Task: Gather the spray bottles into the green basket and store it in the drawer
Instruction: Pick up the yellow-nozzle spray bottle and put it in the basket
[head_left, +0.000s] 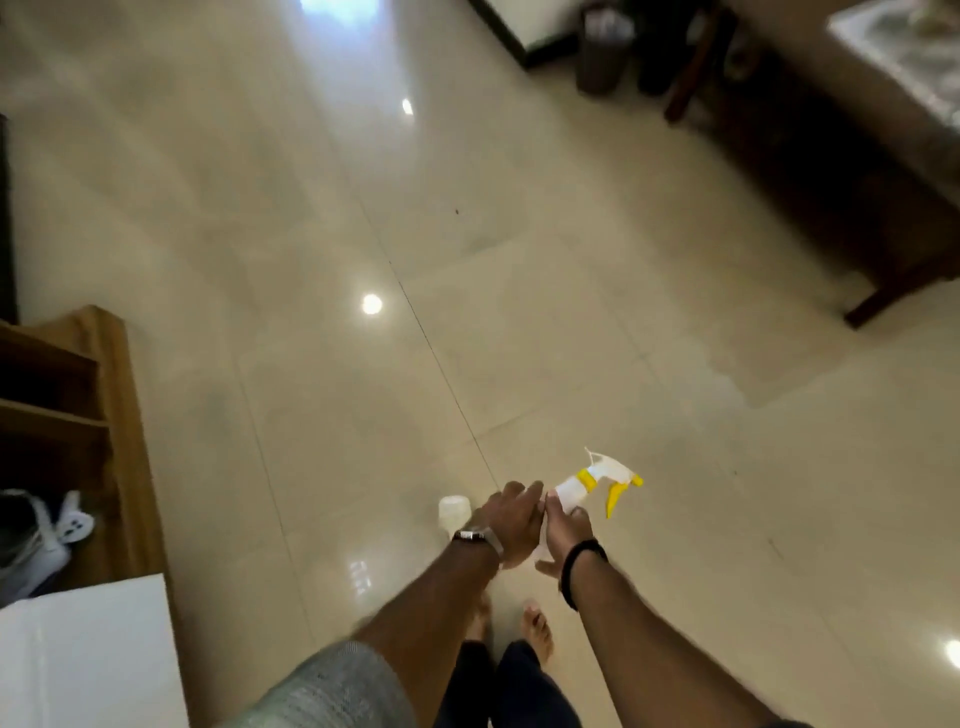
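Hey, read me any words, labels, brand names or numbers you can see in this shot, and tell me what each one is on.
No text can be read anywhere.
Spray bottle, held in the right hand: no label shows.
Watch on the left wrist: too small and blurred to read.
White box: plain surface.

Both forearms reach forward and down, wrists close together. The left hand, watch at its wrist, lies flat against the right hand, whose fingers curl closed.
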